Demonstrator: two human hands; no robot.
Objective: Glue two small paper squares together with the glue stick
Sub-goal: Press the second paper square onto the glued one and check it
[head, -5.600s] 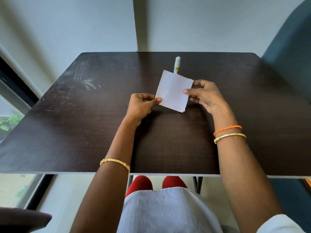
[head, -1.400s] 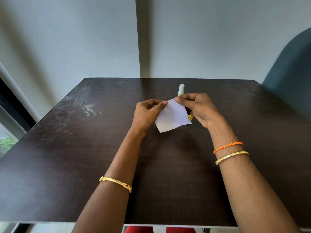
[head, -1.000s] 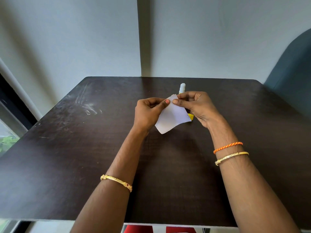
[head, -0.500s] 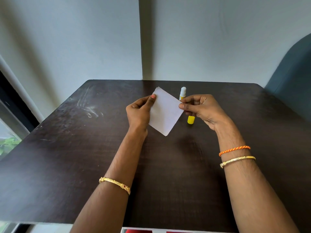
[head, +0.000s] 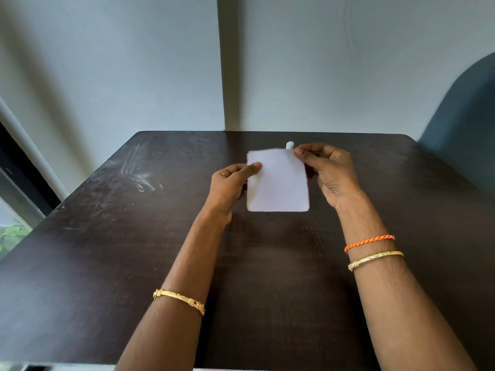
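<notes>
1. Both hands pinch one white paper square [head: 278, 183] above the dark table [head: 107, 250]: the left hand [head: 230, 183] has its thumb over the sheet's left edge near the top, and the right hand [head: 329, 172] nips the upper right corner between thumb and fingers.
2. That sheet faces the camera, nearly upright, with its edges slightly blurred; whether it is one layer or two cannot be told.
3. Behind its top edge, only the white tip of the glue stick [head: 289, 144] shows, just beside the right hand's fingertips; the rest is hidden by the paper.
4. On the left wrist sits a gold bangle [head: 179, 301]; on the right, an orange braided band [head: 369, 242] and a gold bracelet [head: 375, 259].
5. Pale smears [head: 139, 172] mark the tabletop to the left.
</notes>
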